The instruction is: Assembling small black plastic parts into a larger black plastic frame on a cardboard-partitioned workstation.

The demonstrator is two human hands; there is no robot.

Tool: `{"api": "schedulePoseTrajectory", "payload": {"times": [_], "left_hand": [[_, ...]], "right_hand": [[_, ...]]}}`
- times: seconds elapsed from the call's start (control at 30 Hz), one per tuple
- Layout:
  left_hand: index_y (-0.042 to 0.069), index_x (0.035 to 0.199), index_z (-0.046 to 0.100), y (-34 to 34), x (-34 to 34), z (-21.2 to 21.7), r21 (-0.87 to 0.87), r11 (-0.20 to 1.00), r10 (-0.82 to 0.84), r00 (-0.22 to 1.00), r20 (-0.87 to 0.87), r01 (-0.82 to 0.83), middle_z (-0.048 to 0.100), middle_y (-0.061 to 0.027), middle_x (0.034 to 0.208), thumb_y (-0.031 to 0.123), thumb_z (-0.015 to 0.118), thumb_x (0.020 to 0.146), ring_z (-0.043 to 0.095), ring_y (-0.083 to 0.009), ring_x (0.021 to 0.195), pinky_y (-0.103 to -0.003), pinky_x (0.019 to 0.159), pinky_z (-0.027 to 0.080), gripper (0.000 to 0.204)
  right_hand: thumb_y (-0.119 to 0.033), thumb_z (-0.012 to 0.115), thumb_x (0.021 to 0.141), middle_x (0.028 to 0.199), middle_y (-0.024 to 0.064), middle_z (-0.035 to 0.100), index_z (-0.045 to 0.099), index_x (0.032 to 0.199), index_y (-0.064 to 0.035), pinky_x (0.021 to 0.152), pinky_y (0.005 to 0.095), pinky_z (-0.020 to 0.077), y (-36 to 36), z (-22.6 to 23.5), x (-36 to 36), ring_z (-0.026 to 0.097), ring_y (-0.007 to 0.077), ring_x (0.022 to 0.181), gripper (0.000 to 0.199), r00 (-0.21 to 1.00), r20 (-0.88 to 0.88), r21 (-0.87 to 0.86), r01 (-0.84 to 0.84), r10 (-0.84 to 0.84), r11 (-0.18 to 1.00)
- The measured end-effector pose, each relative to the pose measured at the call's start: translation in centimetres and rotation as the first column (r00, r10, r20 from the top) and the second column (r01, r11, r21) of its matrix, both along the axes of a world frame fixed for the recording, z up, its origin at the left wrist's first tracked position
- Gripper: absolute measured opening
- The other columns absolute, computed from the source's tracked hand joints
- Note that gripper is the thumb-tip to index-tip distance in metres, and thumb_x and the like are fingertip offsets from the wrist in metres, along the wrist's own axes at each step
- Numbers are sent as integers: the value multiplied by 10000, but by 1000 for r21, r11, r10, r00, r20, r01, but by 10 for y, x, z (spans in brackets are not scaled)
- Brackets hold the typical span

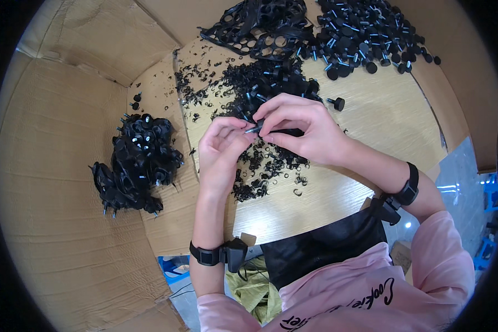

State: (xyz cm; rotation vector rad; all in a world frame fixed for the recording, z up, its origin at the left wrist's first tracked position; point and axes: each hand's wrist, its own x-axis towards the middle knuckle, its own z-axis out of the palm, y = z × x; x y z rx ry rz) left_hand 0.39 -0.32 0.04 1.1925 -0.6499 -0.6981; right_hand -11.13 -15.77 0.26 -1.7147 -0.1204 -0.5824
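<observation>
Left hand [220, 149]: raised on an upright forearm, fingers curled, thumb and forefinger pinched together at the tips. Right hand [301, 130]: reaching in from the right, fingers bent, fingertips [266, 128] meeting those of the left. Both wrists: black strap-mounted bands. Sleeves: pink, pushed above the elbows.

Cardboard sheets [66, 138] around; black apron [321, 249]; pink sleeves [442, 249].

Brown flattened cardboard sheets [66, 138] line the worktable's left side; no labels, signs or screens.
</observation>
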Motion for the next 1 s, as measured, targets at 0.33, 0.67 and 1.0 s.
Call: {"api": "schedulePoseTrajectory", "payload": {"times": [0.33, 0.67, 1.0], "left_hand": [[13, 972, 542, -1, 1, 0, 16, 997, 75, 988, 134, -78, 580, -83, 1004, -98, 594, 793, 560, -151, 972, -277, 862, 449, 217], [-1, 1025, 559, 0, -1, 6, -51, 992, 126, 957, 260, -116, 587, -83, 1044, -61, 603, 822, 548, -146, 984, -276, 885, 430, 217], [-25, 1051, 591, 2, 2, -1, 153, 987, -74, 973, 218, 41, 627, -68, 981, 45, 599, 887, 592, -127, 915, -262, 833, 474, 178]], "right_hand": [[24, 662, 791, 1045, 72, 586, 640, 997, -12, 838, 301, 549, 4, 1, 1, 591, 149, 940, 210, 997, -43, 268, -45, 59, 962], [70, 640, 785, 1093, 85, 555, 616, 958, -9, 897, 321, 525, 1, 3, 0, 575, 171, 1016, 192, 998, -60, 170, -23, 33, 985], [160, 549, 751, 1044, 94, 592, 619, 866, 18, 897, 312, 518, 0, 0, 1, 600, 203, 1014, 195, 997, 63, 71, -42, 38, 997]]}}
